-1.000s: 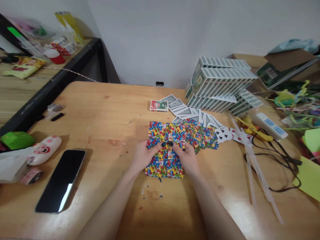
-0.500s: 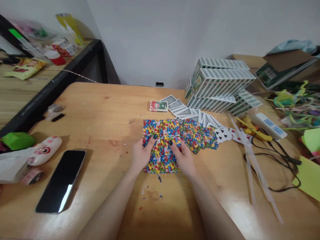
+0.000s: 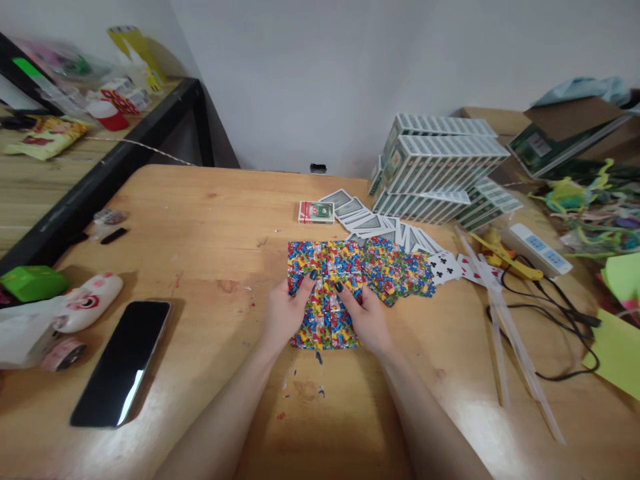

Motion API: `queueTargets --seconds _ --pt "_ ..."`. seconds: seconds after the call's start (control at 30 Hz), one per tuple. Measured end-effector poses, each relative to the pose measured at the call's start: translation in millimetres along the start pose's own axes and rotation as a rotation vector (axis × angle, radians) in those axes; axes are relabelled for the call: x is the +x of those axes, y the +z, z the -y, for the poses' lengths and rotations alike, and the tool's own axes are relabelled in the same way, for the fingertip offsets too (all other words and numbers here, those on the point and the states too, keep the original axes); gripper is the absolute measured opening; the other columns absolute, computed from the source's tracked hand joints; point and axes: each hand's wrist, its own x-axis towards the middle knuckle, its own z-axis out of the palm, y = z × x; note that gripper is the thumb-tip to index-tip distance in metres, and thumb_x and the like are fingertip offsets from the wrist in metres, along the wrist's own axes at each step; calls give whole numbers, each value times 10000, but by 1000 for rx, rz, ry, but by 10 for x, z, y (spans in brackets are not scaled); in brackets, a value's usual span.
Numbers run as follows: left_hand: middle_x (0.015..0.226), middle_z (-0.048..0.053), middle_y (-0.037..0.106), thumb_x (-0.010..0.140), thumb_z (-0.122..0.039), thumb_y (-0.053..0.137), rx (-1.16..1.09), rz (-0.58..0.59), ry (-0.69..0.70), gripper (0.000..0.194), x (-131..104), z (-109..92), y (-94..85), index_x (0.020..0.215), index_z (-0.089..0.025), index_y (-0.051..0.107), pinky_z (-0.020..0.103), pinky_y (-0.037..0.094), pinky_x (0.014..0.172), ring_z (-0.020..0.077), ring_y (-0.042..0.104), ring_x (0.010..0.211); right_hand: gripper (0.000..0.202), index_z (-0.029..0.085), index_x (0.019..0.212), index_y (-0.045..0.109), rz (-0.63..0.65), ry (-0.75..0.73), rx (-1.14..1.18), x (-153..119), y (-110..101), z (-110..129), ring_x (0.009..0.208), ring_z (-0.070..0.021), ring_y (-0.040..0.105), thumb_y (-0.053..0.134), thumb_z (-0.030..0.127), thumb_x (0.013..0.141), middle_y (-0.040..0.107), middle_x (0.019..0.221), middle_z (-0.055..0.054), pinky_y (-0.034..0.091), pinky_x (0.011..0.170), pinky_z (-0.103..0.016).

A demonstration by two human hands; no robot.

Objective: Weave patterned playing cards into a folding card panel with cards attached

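My left hand (image 3: 285, 310) grips the left side of a square, brightly patterned panel (image 3: 327, 327), its thumb on top and its other fingers hidden beneath. The panel is red, blue, yellow and green and has a seam down the middle. On the right side my right hand (image 3: 367, 317) holds it in the same way, thumb pressing near the seam. Close by on the right lie patterned pieces (image 3: 395, 267) with the same print, overlapping one another. Face-up playing cards (image 3: 444, 268) and a fan of grey-backed cards (image 3: 367, 220) lie beyond them.
A card box (image 3: 317, 212) lies behind the panel. Stacked green-and-white boxes (image 3: 445, 160) stand at the back right. Clear plastic strips (image 3: 520, 340), a yellow glue gun (image 3: 505, 257) and a power strip (image 3: 537, 247) are on the right. A phone (image 3: 123, 363) lies on the left.
Both hands keep hold of the patterned panel. Their thumbs have shifted slightly, and the panel's outline looks a little bent at the lower left. The surrounding things have stayed put.
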Motion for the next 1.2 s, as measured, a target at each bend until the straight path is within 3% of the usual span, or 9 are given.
queueTargets --seconds 0.2,0.33,0.53,0.63,0.8,0.93,1.2 --pt "493 -24 501 688 -481 540 -12 4 13 357 -8 9 -5 535 -160 505 206 338 447 106 424 470 249 190 810 568 -28 18 6 -26 21 9 634 -150 546 529 432 764 611 729 -8 428 548 -240" --pt "427 -39 387 693 -486 527 69 -42 42 420 -4 -21 -27 446 -172 398 202 270 407 88 345 436 252 184 666 515 -78 -31 -34 -39 48 20 536 -113 464 535 417 760 534 604 20 379 498 -217" --pt "515 -37 424 725 -443 502 -20 11 89 332 30 -52 -61 553 -163 459 193 299 456 86 361 497 295 191 581 437 -184 -85 -92 -8 9 30 486 -91 360 529 410 756 422 525 50 307 469 -212" --pt "484 -43 369 715 -447 508 31 19 111 357 41 -42 -70 510 -165 430 199 268 439 82 328 479 267 188 621 470 -205 -91 -95 9 -21 45 501 -99 385 535 411 754 457 547 46 329 494 -220" --pt "425 -53 262 712 -473 497 163 -50 151 459 40 -27 -68 413 -181 306 225 184 409 71 233 430 222 186 857 556 -154 -109 -57 7 -14 73 690 -140 519 523 390 775 599 786 -8 417 654 -250" --pt "419 -53 236 719 -495 478 165 -68 142 472 24 -13 -50 418 -187 285 231 157 398 72 218 423 231 187 766 557 -90 -49 -39 -3 -3 39 646 -146 534 524 416 768 605 728 -7 437 611 -255" --pt "452 -42 356 746 -469 459 138 -14 139 404 0 11 -30 482 -168 408 205 239 404 79 314 438 273 178 757 586 -77 -1 -68 5 -13 -24 625 -165 562 553 448 735 636 724 -25 445 563 -265"
